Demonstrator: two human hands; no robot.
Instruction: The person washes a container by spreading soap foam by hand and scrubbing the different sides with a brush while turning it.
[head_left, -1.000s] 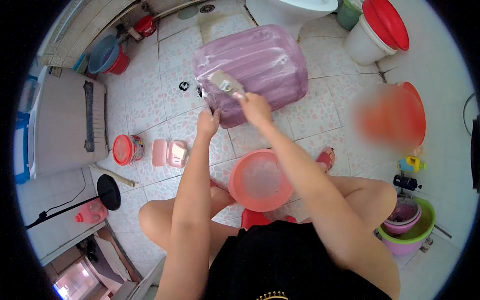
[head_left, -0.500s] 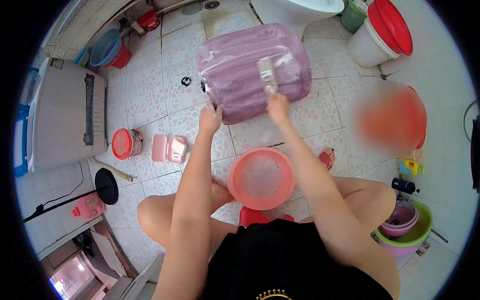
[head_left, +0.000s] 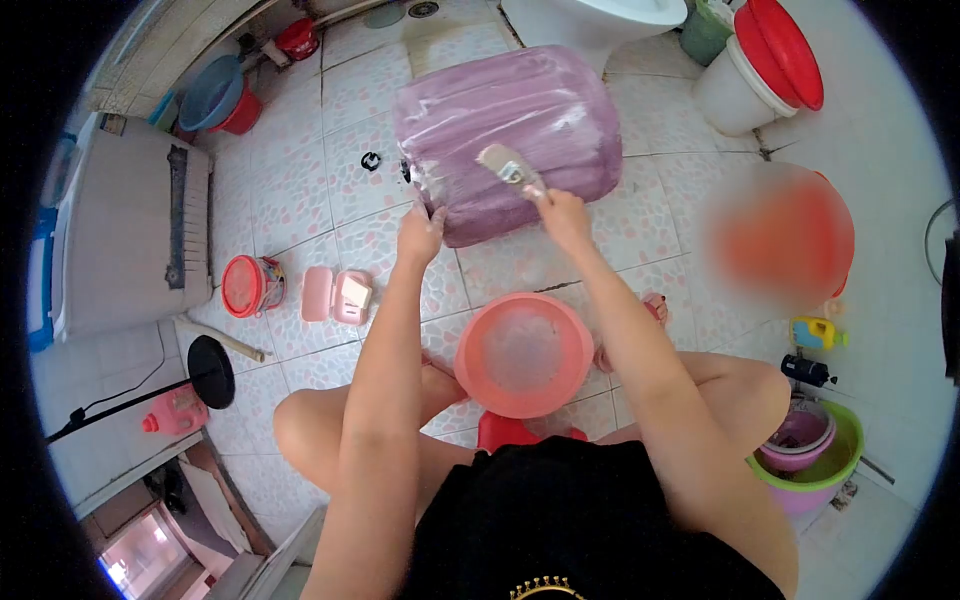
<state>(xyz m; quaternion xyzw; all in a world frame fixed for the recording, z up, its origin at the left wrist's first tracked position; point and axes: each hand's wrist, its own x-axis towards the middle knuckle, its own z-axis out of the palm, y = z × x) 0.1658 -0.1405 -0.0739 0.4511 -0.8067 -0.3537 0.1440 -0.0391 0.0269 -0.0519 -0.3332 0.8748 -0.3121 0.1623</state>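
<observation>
A large purple, ribbed thing with rounded corners, looking like a suitcase (head_left: 560,95), lies on the tiled floor with streaks of white suds over it. My left hand (head_left: 420,234) grips its near left corner, thumb on top and the other fingers partly hidden. In my closed right hand (head_left: 566,218) is the handle of a flat, pale-headed brush (head_left: 508,168). The brush head points up and left over the middle of the purple surface. Between my feet stands a pink basin (head_left: 470,365) with cloudy water in it.
An open pink soap box (head_left: 318,295) and a red-lidded bucket (head_left: 243,288) stand to the left. A white bucket with a red lid (head_left: 735,95) and an orange-red container, largely blurred (head_left: 838,235), are on the right. Behind the purple thing is a toilet (head_left: 600,25).
The brush has swung left and slightly down across the purple surface, from near upright to slanting. My right hand has shifted slightly; my left hand stays at the corner.
</observation>
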